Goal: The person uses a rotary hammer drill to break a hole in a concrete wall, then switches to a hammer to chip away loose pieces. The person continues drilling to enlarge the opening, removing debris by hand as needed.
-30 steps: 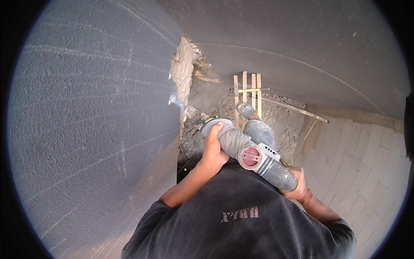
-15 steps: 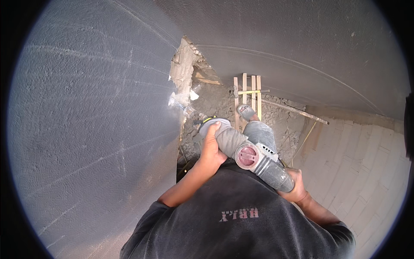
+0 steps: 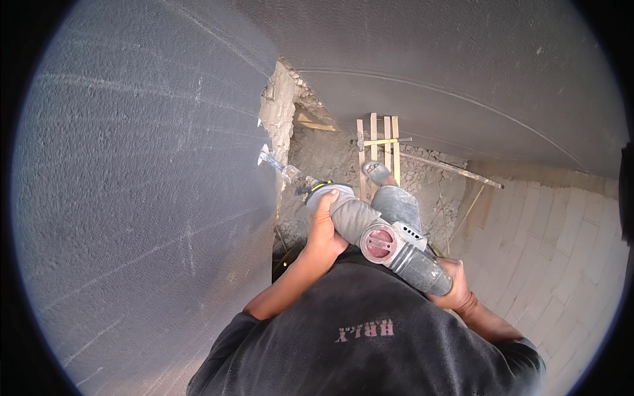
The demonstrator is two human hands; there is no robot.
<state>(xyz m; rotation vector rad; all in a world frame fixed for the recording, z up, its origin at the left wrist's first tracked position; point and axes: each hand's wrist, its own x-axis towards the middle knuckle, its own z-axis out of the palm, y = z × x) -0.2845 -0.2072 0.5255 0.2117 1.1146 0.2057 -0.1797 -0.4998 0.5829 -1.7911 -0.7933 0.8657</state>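
Note:
A dusty grey demolition hammer (image 3: 413, 264) with a round reddish cap lies slantwise across my front. My left hand (image 3: 325, 232) is wrapped around its front barrel, thumb on top. At its rear end, my right hand (image 3: 457, 285) is closed around the handle, which is partly hidden by the motor housing. The chisel bit (image 3: 279, 162) points left toward the edge of the dark grey wall (image 3: 152, 171). Its tip meets a small white chipped spot there, beside the strip of exposed rough mortar (image 3: 280, 109).
Ahead, several wooden strips (image 3: 374, 142) form a rack with a yellow crosspiece. My sandalled foot (image 3: 378, 173) is against it. A long pole (image 3: 456, 173) slants to the right over rubble (image 3: 429, 188). Pale blocks (image 3: 548, 257) make up a surface at right.
A white flake that was beside the chisel is gone from view. The bit, blurred before, shows more clearly, and the chipped spot on the wall is more distinct. Both hands keep their grip.

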